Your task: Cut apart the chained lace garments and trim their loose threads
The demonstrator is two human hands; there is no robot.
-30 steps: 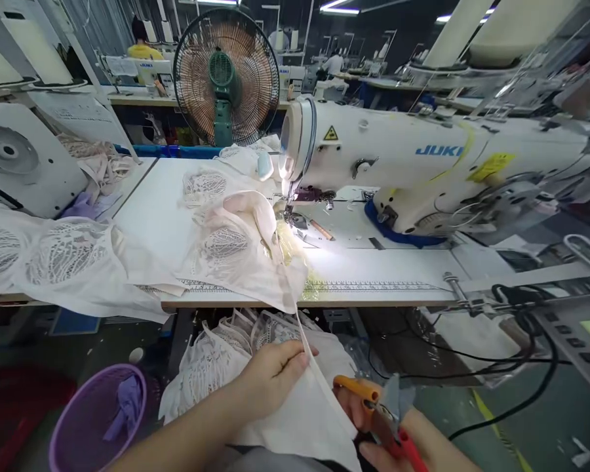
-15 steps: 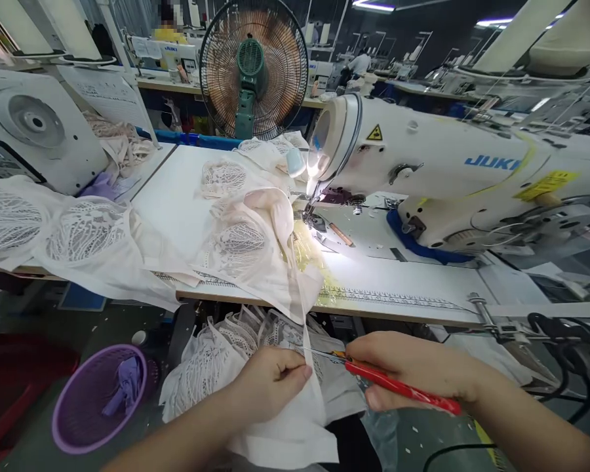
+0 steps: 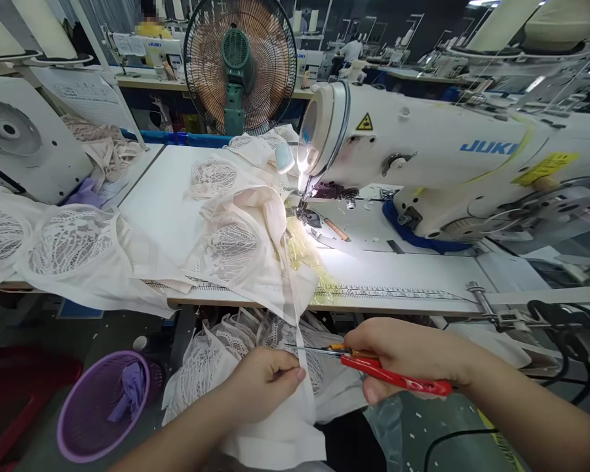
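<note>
Beside the white counter (image 3: pixel 403 270), the left hand (image 3: pixel 264 382) pinched a pale strap (image 3: pixel 300 335); the right hand (image 3: pixel 406 346) clasped scissors (image 3: pixel 398 377) across it.

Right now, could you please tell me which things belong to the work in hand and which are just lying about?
In the work:
scissors, in the right grip
pale strip, in the left grip
lace garment the strip leads to

Seemingly lying about:
purple basket
lilac cloth
brown stick

Counting one left hand (image 3: pixel 265 385), one right hand (image 3: pixel 403 346), one pair of scissors (image 3: pixel 398 377). Tallying one foreground JUKI sewing machine (image 3: pixel 435 141), one warning sticker (image 3: pixel 364 123). Logging one electric fan (image 3: pixel 236 56), one purple basket (image 3: pixel 65 406), two thread cones (image 3: pixel 49 33) upper left.
</note>
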